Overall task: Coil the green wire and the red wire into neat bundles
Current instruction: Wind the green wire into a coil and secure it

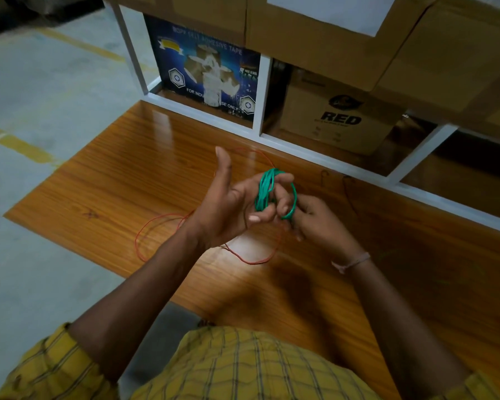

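The green wire [264,192] is wound in several loops around the curled fingers of my left hand [231,203], whose thumb points up. My right hand [315,223] pinches the outer green loop at its lower right side. Both hands hover above the wooden table [113,183]. The red wire [156,226] lies loose on the table in wide loops under and around my hands; part of it is hidden by my left forearm.
A white metal rack frame [260,93] stands along the table's far edge. It holds a blue adhesive-tape box [205,70] and brown cardboard cartons [338,116]. Grey concrete floor with yellow lines [26,145] lies to the left.
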Available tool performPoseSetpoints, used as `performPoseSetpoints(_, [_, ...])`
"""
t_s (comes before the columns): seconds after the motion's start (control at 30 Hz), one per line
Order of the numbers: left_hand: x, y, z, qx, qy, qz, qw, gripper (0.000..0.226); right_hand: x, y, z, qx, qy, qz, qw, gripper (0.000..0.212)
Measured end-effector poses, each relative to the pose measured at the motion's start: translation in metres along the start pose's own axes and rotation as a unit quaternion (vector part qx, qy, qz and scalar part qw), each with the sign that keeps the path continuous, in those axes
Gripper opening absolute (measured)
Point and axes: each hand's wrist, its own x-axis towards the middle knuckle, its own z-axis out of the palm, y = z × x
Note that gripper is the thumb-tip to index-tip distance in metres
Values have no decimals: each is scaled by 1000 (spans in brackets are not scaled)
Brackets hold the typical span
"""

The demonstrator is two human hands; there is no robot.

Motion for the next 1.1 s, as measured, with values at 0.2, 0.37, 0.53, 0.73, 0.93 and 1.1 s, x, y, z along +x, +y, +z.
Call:
performPoseSetpoints(0.2, [10,5,-14,42,82,18,996,118,-25,-5,13,-146,-112,-24,983,29])
performPoseSetpoints(0.37, [14,-7,-10,223,167,-10,960,85,-39,-26,-11,-157,-169,-51,972,16])
performPoseSetpoints(0.53, [5,-16,-17,344,111,-112,926,87,-37,-54,-52,4,-123,-94,988,25])
performPoseSetpoints(0.73, [-2,-26,-9,331,24,-144,932,121,-2,-44,-67,68,12,-107,992,26])
performPoseSetpoints(0.93, [1,-8,8,176,-34,-67,981,123,23,0,-40,-6,80,-30,996,23])
performPoseSetpoints(1.1, [7,2,3,61,35,-8,997,123,-6,12,-8,-86,-24,30,996,31])
